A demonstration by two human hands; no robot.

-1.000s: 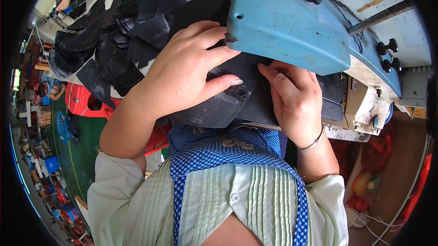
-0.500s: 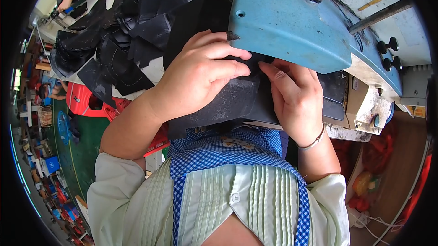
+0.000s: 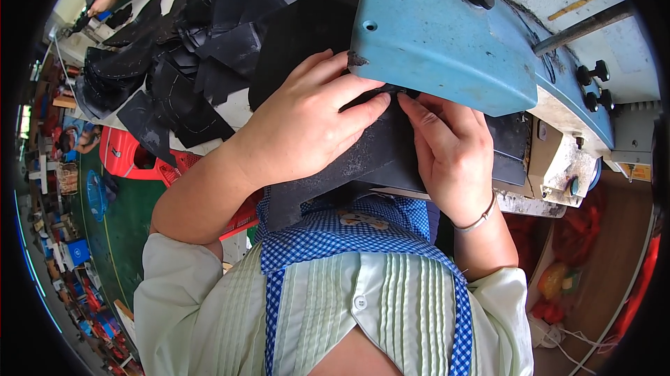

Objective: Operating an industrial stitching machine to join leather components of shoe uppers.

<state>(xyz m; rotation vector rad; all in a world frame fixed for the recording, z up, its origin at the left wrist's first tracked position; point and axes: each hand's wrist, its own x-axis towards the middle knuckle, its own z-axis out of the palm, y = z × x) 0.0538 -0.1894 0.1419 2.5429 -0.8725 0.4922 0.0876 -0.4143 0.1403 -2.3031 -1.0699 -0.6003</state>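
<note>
Black piece (image 3: 342, 170) lies, in the head view, under both hands at the worktop's (image 3: 239, 106) near edge, partly beneath the blue machine (image 3: 447, 44) on the right. The left hand (image 3: 310, 121) has its grip nearly closed, a dark fold between thumb and forefinger. The right hand (image 3: 455, 146) curls beside it, fingertips partly hidden; I cannot tell its hold. More black pieces (image 3: 234, 48) are heaped far left.

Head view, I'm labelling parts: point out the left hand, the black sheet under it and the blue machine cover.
Left hand (image 3: 307, 125): head view, on its back.
Black sheet (image 3: 342, 170): head view, scuffed lower part.
Blue machine cover (image 3: 443, 44): head view, upper face.
</note>
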